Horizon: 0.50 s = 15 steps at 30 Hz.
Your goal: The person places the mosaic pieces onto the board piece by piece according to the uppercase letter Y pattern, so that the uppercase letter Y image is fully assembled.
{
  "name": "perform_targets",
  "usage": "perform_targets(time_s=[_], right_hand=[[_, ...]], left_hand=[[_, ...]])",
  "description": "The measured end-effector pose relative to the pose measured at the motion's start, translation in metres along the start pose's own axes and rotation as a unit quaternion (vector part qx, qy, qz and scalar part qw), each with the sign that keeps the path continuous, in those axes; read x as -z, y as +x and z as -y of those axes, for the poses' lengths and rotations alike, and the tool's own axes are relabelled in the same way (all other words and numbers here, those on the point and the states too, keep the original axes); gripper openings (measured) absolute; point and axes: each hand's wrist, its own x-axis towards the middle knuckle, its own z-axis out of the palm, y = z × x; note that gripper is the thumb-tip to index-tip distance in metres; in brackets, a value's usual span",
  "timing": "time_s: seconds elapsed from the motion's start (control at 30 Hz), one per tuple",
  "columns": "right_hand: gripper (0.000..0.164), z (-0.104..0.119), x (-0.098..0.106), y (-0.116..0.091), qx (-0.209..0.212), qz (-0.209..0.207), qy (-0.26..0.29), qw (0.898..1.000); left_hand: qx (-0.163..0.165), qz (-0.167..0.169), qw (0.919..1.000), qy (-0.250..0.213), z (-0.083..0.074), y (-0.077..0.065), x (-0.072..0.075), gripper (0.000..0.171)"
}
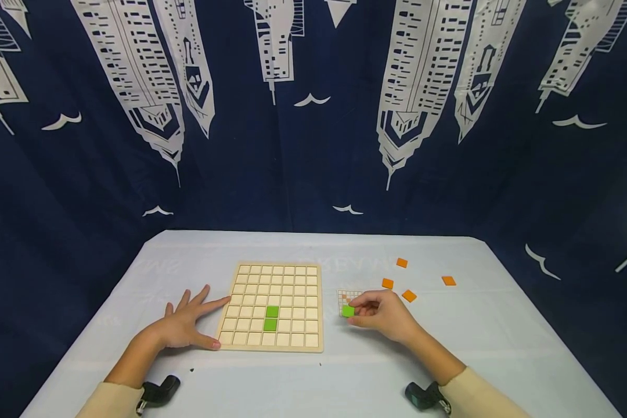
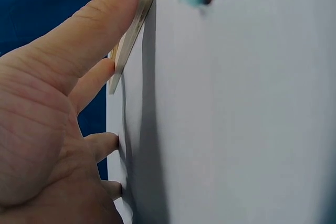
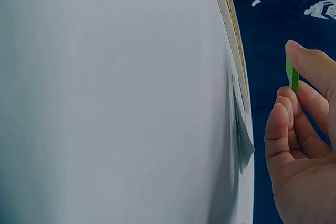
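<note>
A square wooden grid board [image 1: 295, 300] lies on the table, with two green tiles [image 1: 271, 312] set one above the other in its cells. My left hand [image 1: 185, 323] is spread at the board's left side, thumb and index fingertip touching its edge; the left wrist view shows the thumb [image 2: 89, 30] against the board's side [image 2: 137, 24]. Right of the board, my right hand [image 1: 385, 315] pinches a green square tile [image 1: 348, 311] between thumb and fingers. That tile [image 3: 292, 71] is held clear of the table. Under it lies a small printed grid card [image 1: 345, 295], partly hidden by the hand.
Several orange tiles are scattered beyond my right hand, among them one at the back [image 1: 402, 263] and one far right [image 1: 449, 281]. The white table [image 1: 251, 383] ends at a dark blue curtain [image 1: 287, 162]. A small dark speck [image 1: 191, 370] lies near the front left.
</note>
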Motion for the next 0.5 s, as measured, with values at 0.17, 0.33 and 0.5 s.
perform_targets(time_s=[0.17,0.33,0.5], right_hand=[[0.029,0.004,-0.007,0.005,0.005,0.006,0.004,1.0],[0.028,0.007,-0.016,0.01,0.014,0.012,0.01,1.0],[0.028,0.011,-0.024,0.014,0.017,0.018,0.016,1.0]], left_hand=[[0.001,-0.001,1.0,0.002,-0.001,0.001,0.001,0.109],[0.001,-0.001,1.0,0.003,0.0,0.001,0.001,0.109],[0.0,0.001,1.0,0.0,0.001,0.001,0.0,0.108]])
